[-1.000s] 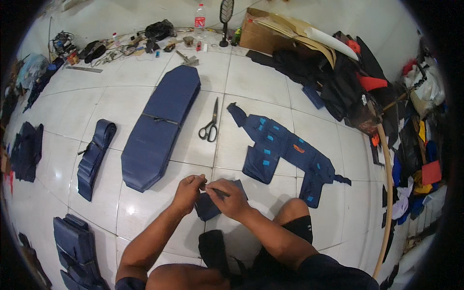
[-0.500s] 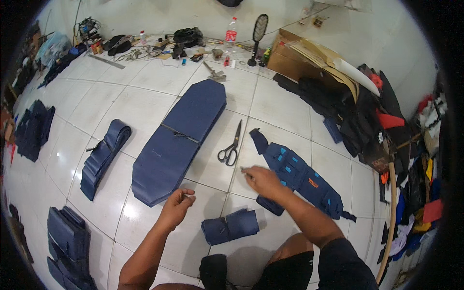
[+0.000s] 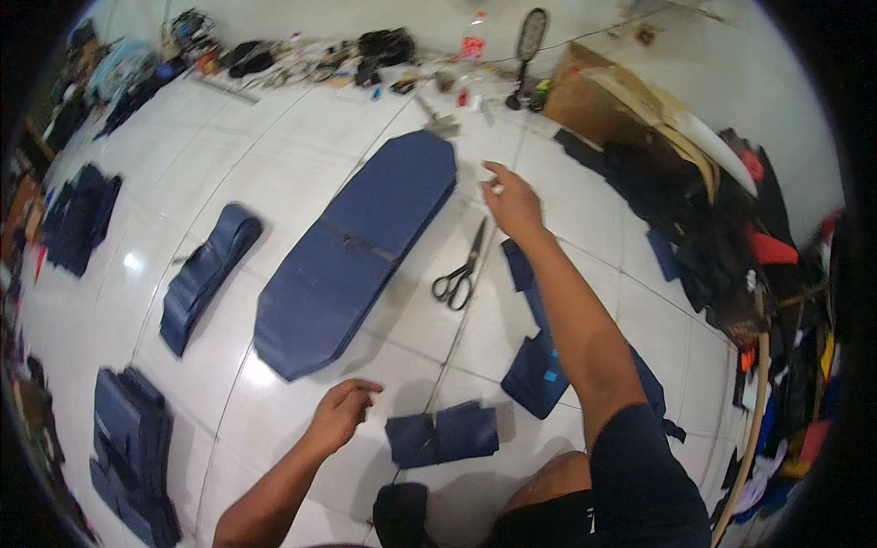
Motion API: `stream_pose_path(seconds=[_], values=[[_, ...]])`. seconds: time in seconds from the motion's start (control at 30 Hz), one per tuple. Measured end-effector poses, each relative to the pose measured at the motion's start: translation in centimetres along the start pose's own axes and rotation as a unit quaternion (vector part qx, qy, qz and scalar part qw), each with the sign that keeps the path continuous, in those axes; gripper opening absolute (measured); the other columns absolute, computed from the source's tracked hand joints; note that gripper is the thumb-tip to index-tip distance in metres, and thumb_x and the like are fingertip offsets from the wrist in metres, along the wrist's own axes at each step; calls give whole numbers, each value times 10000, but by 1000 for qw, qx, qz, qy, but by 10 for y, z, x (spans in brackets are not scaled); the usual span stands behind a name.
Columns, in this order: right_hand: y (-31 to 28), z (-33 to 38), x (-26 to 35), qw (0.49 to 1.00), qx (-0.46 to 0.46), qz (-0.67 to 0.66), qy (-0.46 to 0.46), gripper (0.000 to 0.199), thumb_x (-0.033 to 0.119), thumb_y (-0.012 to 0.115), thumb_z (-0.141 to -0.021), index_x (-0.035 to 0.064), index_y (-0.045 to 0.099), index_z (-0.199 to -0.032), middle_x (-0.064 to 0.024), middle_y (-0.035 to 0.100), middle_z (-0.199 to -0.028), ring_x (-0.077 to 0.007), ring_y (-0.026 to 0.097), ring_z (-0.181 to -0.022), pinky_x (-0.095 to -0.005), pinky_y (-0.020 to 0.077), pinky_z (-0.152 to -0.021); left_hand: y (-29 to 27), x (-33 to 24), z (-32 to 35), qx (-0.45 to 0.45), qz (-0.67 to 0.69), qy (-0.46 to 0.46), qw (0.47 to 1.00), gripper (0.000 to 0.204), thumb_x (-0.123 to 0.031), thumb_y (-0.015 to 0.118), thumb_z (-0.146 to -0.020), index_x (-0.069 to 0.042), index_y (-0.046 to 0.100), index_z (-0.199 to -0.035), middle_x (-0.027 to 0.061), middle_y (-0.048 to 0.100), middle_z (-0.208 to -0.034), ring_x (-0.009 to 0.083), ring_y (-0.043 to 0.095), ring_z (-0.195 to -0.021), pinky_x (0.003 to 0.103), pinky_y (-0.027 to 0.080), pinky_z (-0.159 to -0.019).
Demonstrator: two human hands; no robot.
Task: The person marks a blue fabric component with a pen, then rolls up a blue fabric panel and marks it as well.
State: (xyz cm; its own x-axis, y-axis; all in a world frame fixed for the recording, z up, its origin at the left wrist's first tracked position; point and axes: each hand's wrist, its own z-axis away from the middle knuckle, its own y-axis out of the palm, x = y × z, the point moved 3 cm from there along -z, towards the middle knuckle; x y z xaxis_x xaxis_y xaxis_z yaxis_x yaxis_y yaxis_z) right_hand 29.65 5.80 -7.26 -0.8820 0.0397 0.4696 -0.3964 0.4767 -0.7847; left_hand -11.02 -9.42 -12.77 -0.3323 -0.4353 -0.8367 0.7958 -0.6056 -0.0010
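My right hand [image 3: 514, 203] is raised past the top end of a large bound stack of dark-blue cut fabric panels [image 3: 365, 228], its fingers loosely curled and apart, with nothing plainly visible in them. Just below it lie black-handled scissors [image 3: 461, 279], blades pointing away. My right forearm partly hides a dark-blue sewn pocketed piece with light-blue tabs [image 3: 539, 374]. Between the stack and a small tied bundle of dark-blue fabric [image 3: 441, 436], my left hand [image 3: 345, 413] hovers with its fingers partly stretched out, touching neither.
On the left lie a folded tied strip [image 3: 208, 279], another bundle [image 3: 132, 447] and a dark pile [image 3: 80, 219]. Along the wall stand a bottle [image 3: 472, 46], an electric swatter [image 3: 528, 55] and clutter. A cardboard box [image 3: 580, 96] and dark cloth heaps [image 3: 694, 228] line the right.
My right hand has moved away from me, from beside the pocketed piece to beyond the scissors. My left hand has dropped slightly nearer. The view has shifted a little.
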Motion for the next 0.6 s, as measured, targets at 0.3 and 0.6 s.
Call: stream_pose_path(seconds=[0.3,0.6], values=[[-48,286,102,937,198,-210,195,293,179,725,-906,30,690,-1156,-55,624,-733,-128,581,-661,-293,491,-624,55,-26,19,41,-153,338,928,407,-146,416,-1020,-35,546,-1390,199,520,-1241,332,500,-1205,416,381,-1044],[-68,452,169,940,189,-253,127,502,176,678,-886,-20,534,-1324,-233,646,-1195,-397,635,-1116,-445,512,-923,153,16,83,238,-324,525,750,627,-237,531,-927,-198,398,-1538,206,269,-1580,444,274,-1433,574,202,-1135]])
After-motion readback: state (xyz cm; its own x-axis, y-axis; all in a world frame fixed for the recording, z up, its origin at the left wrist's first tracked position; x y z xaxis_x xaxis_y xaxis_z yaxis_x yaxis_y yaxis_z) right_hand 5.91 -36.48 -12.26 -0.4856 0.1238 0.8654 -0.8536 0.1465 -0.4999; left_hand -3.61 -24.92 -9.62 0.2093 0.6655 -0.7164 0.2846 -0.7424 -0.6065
